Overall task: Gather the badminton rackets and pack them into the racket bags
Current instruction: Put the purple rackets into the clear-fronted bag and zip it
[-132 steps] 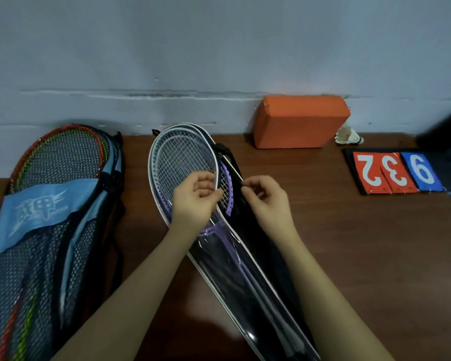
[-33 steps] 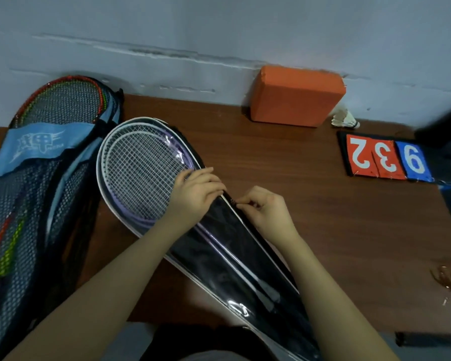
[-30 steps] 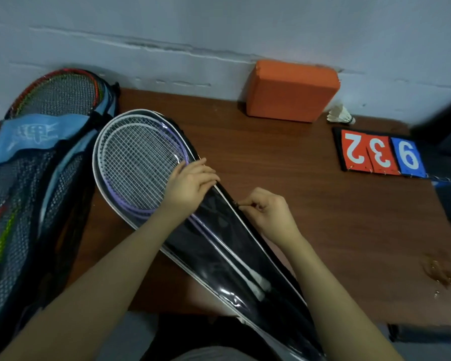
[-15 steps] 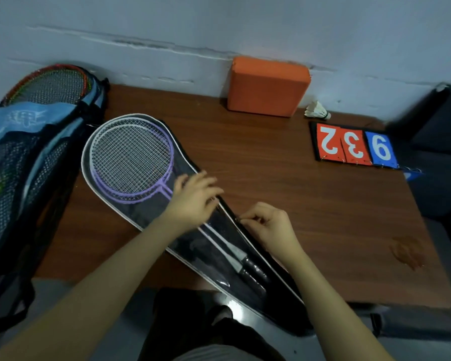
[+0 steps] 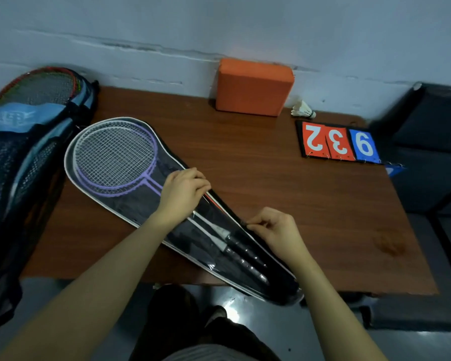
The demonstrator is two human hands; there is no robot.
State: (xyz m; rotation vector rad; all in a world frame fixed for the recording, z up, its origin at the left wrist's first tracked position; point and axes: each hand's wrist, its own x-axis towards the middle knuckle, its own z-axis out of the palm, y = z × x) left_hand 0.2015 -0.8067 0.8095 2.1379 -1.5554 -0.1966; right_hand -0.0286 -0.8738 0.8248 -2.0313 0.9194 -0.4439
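A clear-fronted black racket bag with white piping lies diagonally on the brown table. Inside it are a purple racket and a white one, their black grips toward the table's near edge. My left hand presses down on the bag over the racket shafts, fingers curled at its right edge. My right hand pinches the zipper pull on the bag's right edge, lower down beside the grips. A blue mesh racket bag holding red and green rackets lies at the far left.
An orange foam block stands against the wall. A white shuttlecock lies to its right. A flip scoreboard showing 2, 3, 9 lies at the right. A dark seat stands beyond the table's right edge.
My right hand has drawn the zipper down the bag's right edge from the racket heads toward the grips. My left hand followed down the bag, and my view has pulled back.
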